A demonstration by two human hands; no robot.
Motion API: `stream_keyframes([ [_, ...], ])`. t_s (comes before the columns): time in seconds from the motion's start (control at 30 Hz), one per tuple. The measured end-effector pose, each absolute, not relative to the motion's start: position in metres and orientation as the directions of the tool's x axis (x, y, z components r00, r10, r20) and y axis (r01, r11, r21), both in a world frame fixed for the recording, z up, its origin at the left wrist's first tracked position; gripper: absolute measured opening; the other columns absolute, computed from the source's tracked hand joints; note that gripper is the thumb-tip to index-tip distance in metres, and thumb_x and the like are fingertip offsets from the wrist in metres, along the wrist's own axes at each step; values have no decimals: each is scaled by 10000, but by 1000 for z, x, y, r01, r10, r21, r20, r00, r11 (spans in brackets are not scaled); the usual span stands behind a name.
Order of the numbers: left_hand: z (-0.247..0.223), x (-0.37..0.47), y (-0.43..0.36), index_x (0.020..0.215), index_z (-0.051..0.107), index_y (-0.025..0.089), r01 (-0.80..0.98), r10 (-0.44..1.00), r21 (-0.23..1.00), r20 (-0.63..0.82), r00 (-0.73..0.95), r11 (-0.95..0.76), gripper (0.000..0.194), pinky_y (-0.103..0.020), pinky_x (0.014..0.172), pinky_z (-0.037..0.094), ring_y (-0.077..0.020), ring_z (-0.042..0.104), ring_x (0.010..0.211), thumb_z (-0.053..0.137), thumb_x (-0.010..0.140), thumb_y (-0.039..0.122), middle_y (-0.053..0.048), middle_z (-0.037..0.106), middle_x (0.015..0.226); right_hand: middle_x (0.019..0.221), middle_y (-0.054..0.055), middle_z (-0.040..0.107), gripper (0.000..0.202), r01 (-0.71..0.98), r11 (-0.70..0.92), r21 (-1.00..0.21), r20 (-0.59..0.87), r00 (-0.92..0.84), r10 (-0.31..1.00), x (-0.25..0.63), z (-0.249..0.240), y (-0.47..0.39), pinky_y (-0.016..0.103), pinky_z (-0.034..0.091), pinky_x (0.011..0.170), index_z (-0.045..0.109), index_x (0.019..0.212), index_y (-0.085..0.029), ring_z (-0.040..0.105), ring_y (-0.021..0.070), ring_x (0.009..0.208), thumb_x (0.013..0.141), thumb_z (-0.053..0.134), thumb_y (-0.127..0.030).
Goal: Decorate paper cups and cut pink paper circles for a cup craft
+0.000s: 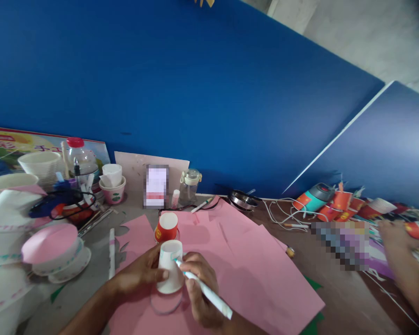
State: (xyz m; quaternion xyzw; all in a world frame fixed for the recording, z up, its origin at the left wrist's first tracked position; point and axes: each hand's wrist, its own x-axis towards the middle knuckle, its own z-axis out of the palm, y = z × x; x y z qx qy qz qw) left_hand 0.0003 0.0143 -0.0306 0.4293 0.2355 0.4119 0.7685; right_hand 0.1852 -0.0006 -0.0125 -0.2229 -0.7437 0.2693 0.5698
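Nearest: left hand [145,270] closed round the side of a white paper cup [171,279], thumb across its front; right hand [200,288] in a pen grip, fingers pinched on a white marker [209,293], tip at the cup's upper side by pale blue marks. Cup sits in front of the person, over pink paper [261,279], a round disc [165,304] showing just below it. Red cup [167,228] stands close behind, crowding the far side. To the left, a capped-looking white pen [111,253] on the table [94,265], then decorated white cups [3,260]. Well right, another person's hand [400,237] near red cups [342,202]. Farther: phone [156,186], glue stick [175,198], clear jar [189,186]; blue partition [160,83] behind all.
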Motion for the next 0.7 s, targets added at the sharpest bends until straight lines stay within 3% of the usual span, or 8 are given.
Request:
stream_keyframes([
  [0.43,-28,2,14,1047,594,171,-415,830,860,-16,558,296,468,-270,721,386,-173,485,848,815,678,356,-25,555,934,880,69,572,261,30,759,-650,727,-267,633,183,-19,0,354,520,668,568,1133,-226,584,203,787,986,382,-335],
  [0.7,-33,-2,14,1128,579,181,-386,830,879,-19,557,280,517,-279,768,391,-188,481,913,804,694,347,-42,561,1006,839,50,570,256,51,686,-726,665,-206,718,188,-14,2,305,490,633,600,1071,-216,578,175,733,996,376,-315],
])
